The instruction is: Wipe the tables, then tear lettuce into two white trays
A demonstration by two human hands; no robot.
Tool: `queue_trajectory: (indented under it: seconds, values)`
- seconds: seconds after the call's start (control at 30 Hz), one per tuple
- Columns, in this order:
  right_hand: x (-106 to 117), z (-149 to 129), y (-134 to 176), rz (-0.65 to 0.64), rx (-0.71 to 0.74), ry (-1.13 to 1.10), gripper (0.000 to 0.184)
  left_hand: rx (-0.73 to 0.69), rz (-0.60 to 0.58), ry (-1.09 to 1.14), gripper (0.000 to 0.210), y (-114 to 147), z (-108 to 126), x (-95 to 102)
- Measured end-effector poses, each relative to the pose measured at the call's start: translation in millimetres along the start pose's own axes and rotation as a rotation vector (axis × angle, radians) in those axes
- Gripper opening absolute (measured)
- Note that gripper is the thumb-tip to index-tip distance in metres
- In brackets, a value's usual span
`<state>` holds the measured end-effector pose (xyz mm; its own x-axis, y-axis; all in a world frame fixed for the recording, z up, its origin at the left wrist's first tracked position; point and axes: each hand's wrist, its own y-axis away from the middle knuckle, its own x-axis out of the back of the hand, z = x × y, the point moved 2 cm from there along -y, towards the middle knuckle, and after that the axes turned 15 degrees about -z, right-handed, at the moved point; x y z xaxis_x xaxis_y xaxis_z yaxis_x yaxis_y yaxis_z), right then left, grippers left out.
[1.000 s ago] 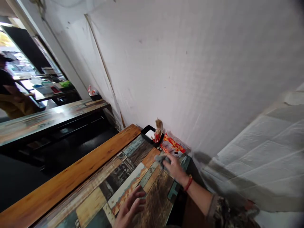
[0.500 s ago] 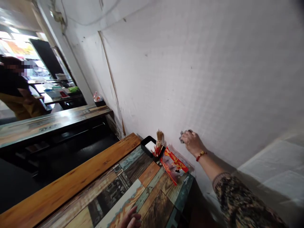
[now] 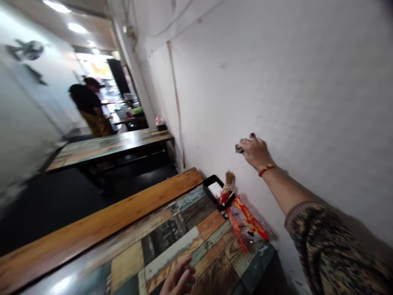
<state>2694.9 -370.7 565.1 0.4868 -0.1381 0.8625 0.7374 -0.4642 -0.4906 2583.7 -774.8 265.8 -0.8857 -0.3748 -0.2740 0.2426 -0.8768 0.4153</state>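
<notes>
My right hand (image 3: pixel 255 152), at the end of a patterned sleeve and with a red beaded bracelet at the wrist, is closed on a crumpled dark grey cloth (image 3: pixel 239 148). It presses the cloth to the white wall (image 3: pixel 294 102), above the table. Most of the cloth is covered by my fingers. At the bottom of the view, my left hand (image 3: pixel 180 278) hovers over the patchwork-wood table (image 3: pixel 215 266). Its fingers are loosely curled and apart, with nothing in them.
Against the wall on the table stand a black tray (image 3: pixel 211 192) with white paper, a bundle of wooden sticks (image 3: pixel 229 180) and a red-printed clear plastic bag (image 3: pixel 250 225). A wooden bench (image 3: pixel 107 221) runs alongside. Farther back are another table (image 3: pixel 110 145) and a person (image 3: pixel 87 104).
My right hand has slid upward along the wall with the cloth. The view has swung left, so more of the room shows. My left hand stays low over the table.
</notes>
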Motion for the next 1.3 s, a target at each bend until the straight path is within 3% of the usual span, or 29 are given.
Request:
queue_trajectory:
  seconds: [0.1, 0.13, 0.23, 0.3, 0.37, 0.53, 0.6, 0.67, 0.77, 0.83, 0.9, 0.97, 1.03, 1.13, 1.2, 1.23, 1.3]
  values:
    - [-80, -29, 39, -0.051, -0.133, -0.525, 0.029, 0.026, 0.063, 0.052, 0.084, 8, -25, 17.1]
    - [-107, -47, 56, -0.120, -0.146, -0.700, 0.034, 0.035, 0.105, 0.076, 0.084, 12, -35, 23.5]
    - [-181, -112, 115, -0.556, -0.013, -0.990, 0.039, 0.086, 0.224, 0.132, 0.080, 27, -69, 39.7]
    - [-226, -142, 158, -0.751, 0.078, -1.001, 0.035, 0.124, 0.300, 0.135, 0.078, 42, -91, 49.1]
    - [-270, -146, 195, -0.808, 0.104, -0.948, 0.037, 0.155, 0.381, 0.110, 0.076, 60, -110, 59.9]
    - [-366, -92, 266, -0.801, -0.040, -0.604, 0.047, 0.230, 0.585, 0.107, 0.071, 112, -157, 88.3]
    - [-381, -90, 305, -0.780, -0.078, -0.417, 0.049, 0.272, 0.658, 0.123, 0.069, 127, -176, 97.1]
    - [-379, -118, 354, -0.805, 0.002, -0.354, 0.052, 0.307, 0.702, 0.116, 0.066, 137, -191, 105.6]
    - [-355, -206, 424, -0.910, 0.275, -0.502, 0.057, 0.303, 0.690, -0.045, 0.056, 139, -200, 124.0]
    - [-340, -273, 445, -0.980, 0.459, -0.681, 0.050, 0.260, 0.667, -0.234, 0.047, 136, -198, 142.4]
    - [-334, -324, 433, -1.015, 0.580, -0.868, 0.042, 0.218, 0.672, -0.356, 0.041, 137, -196, 165.3]
    - [-340, -340, 391, -0.969, 0.550, -0.954, 0.041, 0.194, 0.707, -0.387, 0.041, 146, -197, 190.6]
    - [-360, -323, 335, -0.891, 0.393, -0.897, 0.044, 0.189, 0.750, -0.483, 0.044, 165, -204, 214.3]
    - [-408, -270, 266, -0.774, -0.034, -0.636, 0.045, 0.285, 0.752, -0.712, 0.052, 208, -223, 238.9]
    - [-437, -259, 257, -0.739, -0.236, -0.445, 0.045, 0.412, 0.718, -0.803, 0.059, 238, -239, 247.7]
    - [-446, -269, 266, -0.733, -0.248, -0.417, 0.045, 0.476, 0.702, -0.824, 0.062, 252, -246, 250.7]
    - [-445, -318, 311, -0.755, -0.144, -0.441, 0.043, 0.589, 0.680, -0.845, 0.069, 275, -257, 256.0]
